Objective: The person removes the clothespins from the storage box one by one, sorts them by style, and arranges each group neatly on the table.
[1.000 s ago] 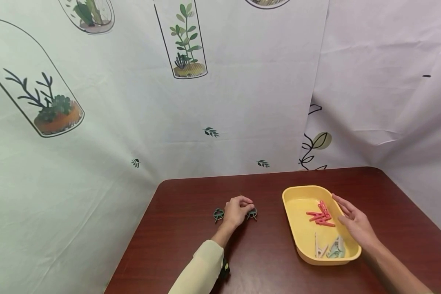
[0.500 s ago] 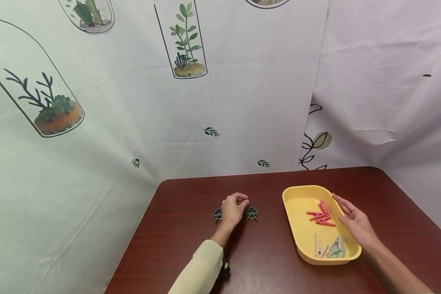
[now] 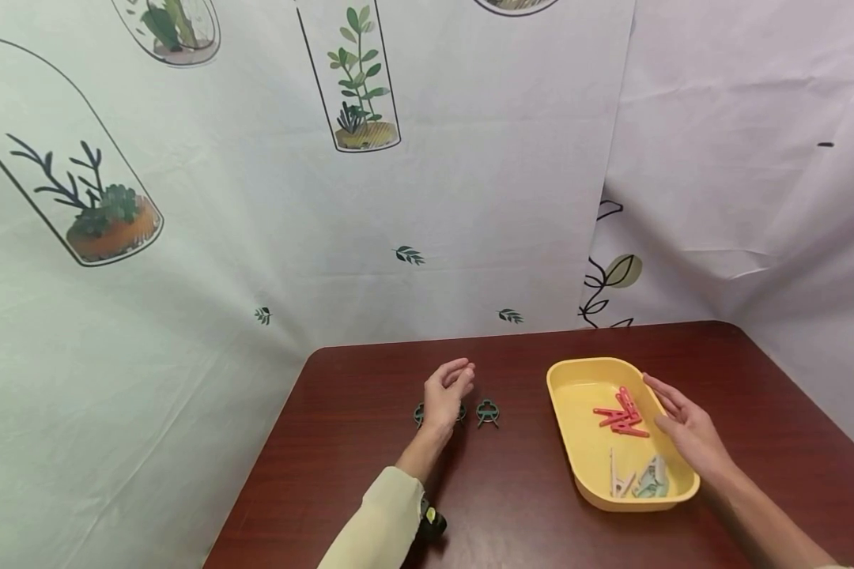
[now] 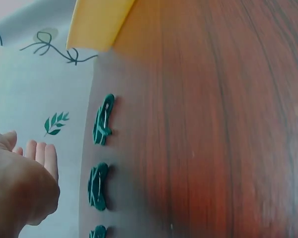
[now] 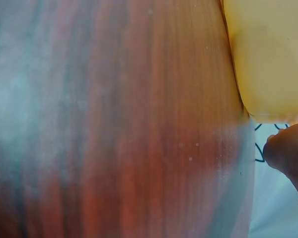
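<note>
My left hand (image 3: pixel 444 399) hovers over the back half of the table, its fingers loosely extended and nothing between them. Several dark green clips stand in a row beside it: the right one (image 3: pixel 487 412) shows whole in the head view, while the hand partly covers the left clip (image 3: pixel 418 414) and the middle clip (image 3: pixel 462 412). From the left wrist, the nearest green clip (image 4: pixel 98 232) is cut by the frame's edge. On the right, my right hand (image 3: pixel 693 438) holds the long side of a yellow tub (image 3: pixel 569 431), thumb over the rim and fingers along the outside.
Inside the tub are several pink clothespins (image 3: pixel 625 415), a beige clothespin (image 3: pixel 617 478) and pale green clothespins (image 3: pixel 652 480). The dark red table (image 3: pixel 512 506) ends at a printed cloth backdrop (image 3: pixel 470 197) behind. A black device (image 3: pixel 432 521) sits at my left wrist.
My left hand has come away from the right green clip, moving left and up, and its fingers have loosened. The middle clip now partly shows. My right hand and the tub stay in place.
</note>
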The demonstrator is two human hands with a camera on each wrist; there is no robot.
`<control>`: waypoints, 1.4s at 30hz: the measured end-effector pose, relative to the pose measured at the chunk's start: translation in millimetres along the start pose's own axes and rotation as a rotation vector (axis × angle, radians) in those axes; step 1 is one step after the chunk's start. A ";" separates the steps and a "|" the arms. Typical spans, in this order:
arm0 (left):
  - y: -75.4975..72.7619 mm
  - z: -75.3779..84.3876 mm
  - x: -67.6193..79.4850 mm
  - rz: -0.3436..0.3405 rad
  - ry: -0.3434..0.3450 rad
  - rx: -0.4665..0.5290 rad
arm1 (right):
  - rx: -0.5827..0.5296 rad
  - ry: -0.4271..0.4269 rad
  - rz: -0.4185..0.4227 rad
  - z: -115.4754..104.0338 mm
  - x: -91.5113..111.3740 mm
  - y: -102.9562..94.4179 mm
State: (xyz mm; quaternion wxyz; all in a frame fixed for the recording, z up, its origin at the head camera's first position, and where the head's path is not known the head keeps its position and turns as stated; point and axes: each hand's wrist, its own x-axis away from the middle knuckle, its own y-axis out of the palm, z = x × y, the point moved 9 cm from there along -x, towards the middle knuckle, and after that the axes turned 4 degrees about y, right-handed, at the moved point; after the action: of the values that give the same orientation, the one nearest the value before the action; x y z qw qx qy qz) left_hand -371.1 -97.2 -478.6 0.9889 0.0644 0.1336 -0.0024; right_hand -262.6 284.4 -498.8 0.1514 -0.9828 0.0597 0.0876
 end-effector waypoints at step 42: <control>189.2 4.6 36.4 -0.221 -0.127 0.075 | 0.013 0.025 0.005 5.4 -0.9 0.4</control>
State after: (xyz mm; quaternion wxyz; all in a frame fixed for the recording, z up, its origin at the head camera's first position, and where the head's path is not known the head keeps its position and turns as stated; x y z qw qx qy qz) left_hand -330.6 90.2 -459.9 0.9860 0.0859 0.0771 -0.1206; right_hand -264.3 285.8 -503.8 0.1569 -0.9826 0.0648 0.0753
